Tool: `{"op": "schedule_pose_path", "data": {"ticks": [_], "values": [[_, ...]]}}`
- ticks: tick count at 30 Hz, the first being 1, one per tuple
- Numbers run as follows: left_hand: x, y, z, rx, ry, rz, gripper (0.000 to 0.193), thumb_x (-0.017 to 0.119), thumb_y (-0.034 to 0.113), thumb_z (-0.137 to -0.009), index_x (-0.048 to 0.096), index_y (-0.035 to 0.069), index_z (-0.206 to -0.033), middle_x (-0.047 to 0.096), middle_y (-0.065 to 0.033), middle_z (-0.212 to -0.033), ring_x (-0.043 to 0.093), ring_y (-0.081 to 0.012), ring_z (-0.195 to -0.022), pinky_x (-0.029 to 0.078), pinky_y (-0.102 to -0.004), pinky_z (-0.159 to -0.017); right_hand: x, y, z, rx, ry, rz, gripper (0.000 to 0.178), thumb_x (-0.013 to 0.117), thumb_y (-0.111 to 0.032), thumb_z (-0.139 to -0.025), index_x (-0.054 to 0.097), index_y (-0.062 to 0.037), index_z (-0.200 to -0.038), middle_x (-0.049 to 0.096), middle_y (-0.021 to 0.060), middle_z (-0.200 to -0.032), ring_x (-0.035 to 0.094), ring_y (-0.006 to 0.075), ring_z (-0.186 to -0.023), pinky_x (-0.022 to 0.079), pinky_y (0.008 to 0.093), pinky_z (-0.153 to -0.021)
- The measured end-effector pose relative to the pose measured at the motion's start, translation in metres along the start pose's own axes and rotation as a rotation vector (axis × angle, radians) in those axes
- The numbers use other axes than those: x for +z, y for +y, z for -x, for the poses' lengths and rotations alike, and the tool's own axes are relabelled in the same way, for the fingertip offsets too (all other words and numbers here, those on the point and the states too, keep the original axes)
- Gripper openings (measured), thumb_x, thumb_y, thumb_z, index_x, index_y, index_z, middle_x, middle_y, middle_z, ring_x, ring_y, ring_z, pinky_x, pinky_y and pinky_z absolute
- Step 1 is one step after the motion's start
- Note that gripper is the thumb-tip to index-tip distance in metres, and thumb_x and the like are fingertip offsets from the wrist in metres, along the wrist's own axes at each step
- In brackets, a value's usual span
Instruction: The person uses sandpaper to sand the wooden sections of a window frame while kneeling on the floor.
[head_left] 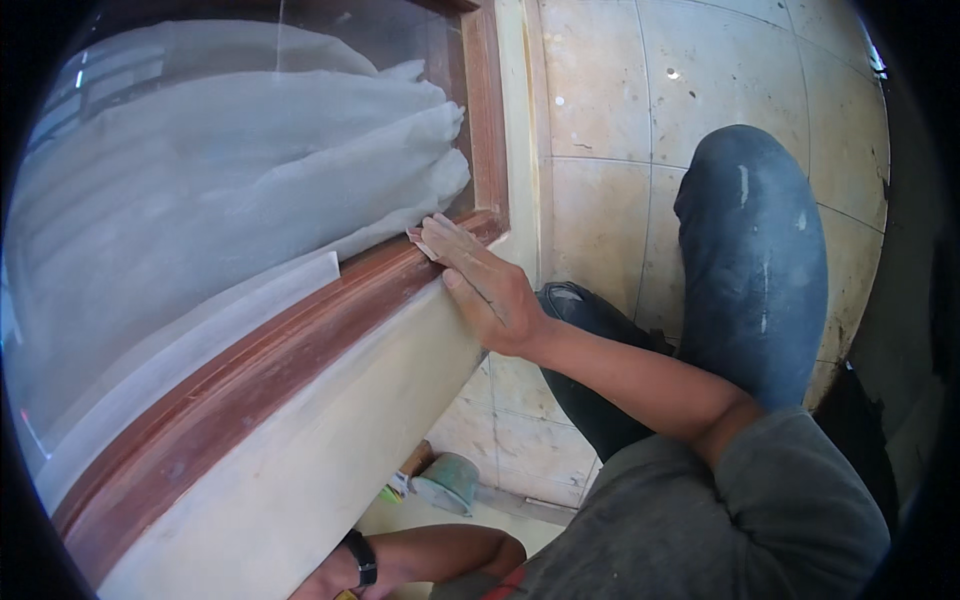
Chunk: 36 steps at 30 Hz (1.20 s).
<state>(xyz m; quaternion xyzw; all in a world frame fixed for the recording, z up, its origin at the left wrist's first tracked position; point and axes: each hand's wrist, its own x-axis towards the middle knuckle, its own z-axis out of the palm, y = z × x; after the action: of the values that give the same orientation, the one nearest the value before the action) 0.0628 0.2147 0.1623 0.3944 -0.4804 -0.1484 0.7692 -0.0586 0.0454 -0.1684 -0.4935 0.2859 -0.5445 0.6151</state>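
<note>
My right hand lies against the reddish-brown wooden window frame, close to its corner. Between its fingers is a small folded piece of sandpaper, pressed to the wood; only its pale edge shows. The wood looks scuffed and dusty along the lower rail. Behind the glass, a whitish crumpled sheet covers much of the pane, and a white strip runs along the frame's inner edge. My left hand is mostly cut off at the bottom, below a black wristwatch; its fingers are hidden.
A cream wall ledge runs under the window frame. Beyond it, low down, a greenish bucket stands near a brown block. Stained beige tiles lie on the right, beside my bent knees in dusty dark trousers.
</note>
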Motion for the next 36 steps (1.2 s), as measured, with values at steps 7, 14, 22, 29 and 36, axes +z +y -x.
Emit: {"op": "schedule_pose_path", "data": {"ticks": [7, 14, 22, 29, 36], "values": [[0.013, -0.017, -0.005, 0.088, 0.058, -0.022, 0.059, 0.086, 0.034, -0.097, 0.068, 0.001, -0.143, 0.067, -0.0167, -0.148, 0.063, -0.031, -0.131, 0.049, -0.0445, -0.112, -0.006, 0.042, 0.007, 0.07, -0.017, 0.133, 0.04, 0.054, -0.012, -0.114, 0.064, 0.0014, -0.151, 0.062, 0.024, -0.159, 0.052, 0.0399, -0.156, 0.038, 0.0439, -0.132], [0.002, -0.014, -0.002, 0.048, 0.057, 0.189, 0.051, 0.09, 0.033, -0.097, 0.075, 0.0, -0.134, 0.078, -0.0152, -0.134, 0.075, -0.0268, -0.115, 0.061, -0.0358, -0.1, -0.003, 0.047, 0.018, 0.117, 0.01, -0.045, 0.044, 0.049, -0.011, -0.117, 0.058, 0.0036, -0.157, 0.06, 0.0247, -0.161, 0.048, 0.0378, -0.16, 0.037, 0.0429, -0.132], [-0.011, -0.002, -0.021, 0.153, 0.072, -0.118, 0.037, 0.087, 0.023, -0.099, 0.08, 0.001, -0.127, 0.08, -0.0132, -0.131, 0.074, -0.0206, -0.117, 0.059, -0.0328, -0.105, -0.006, 0.045, 0.033, -0.035, -0.1, 0.098, 0.054, 0.049, -0.008, -0.114, 0.047, 0.0077, -0.165, 0.045, 0.0305, -0.172, 0.039, 0.0424, -0.164, 0.032, 0.043, -0.133], [0.027, -0.04, -0.016, 0.29, 0.173, -0.149, 0.036, 0.086, 0.022, -0.099, 0.079, 0.001, -0.128, 0.079, -0.0137, -0.133, 0.074, -0.0219, -0.119, 0.057, -0.035, -0.108, -0.002, 0.057, 0.035, -0.143, -0.128, 0.324, 0.056, 0.056, -0.008, -0.112, 0.047, 0.0035, -0.166, 0.041, 0.028, -0.175, 0.034, 0.043, -0.166, 0.03, 0.0451, -0.136], [0.075, -0.088, -0.013, 0.551, 0.364, -0.265, 0.034, 0.083, 0.021, -0.101, 0.079, 0.001, -0.128, 0.079, -0.0141, -0.135, 0.073, -0.0236, -0.122, 0.056, -0.0367, -0.111, 0.002, 0.058, 0.036, -0.168, -0.057, 0.226, 0.054, 0.058, -0.007, -0.112, 0.051, 0.0056, -0.163, 0.044, 0.0277, -0.173, 0.041, 0.0402, -0.163, 0.032, 0.0449, -0.136]]}}
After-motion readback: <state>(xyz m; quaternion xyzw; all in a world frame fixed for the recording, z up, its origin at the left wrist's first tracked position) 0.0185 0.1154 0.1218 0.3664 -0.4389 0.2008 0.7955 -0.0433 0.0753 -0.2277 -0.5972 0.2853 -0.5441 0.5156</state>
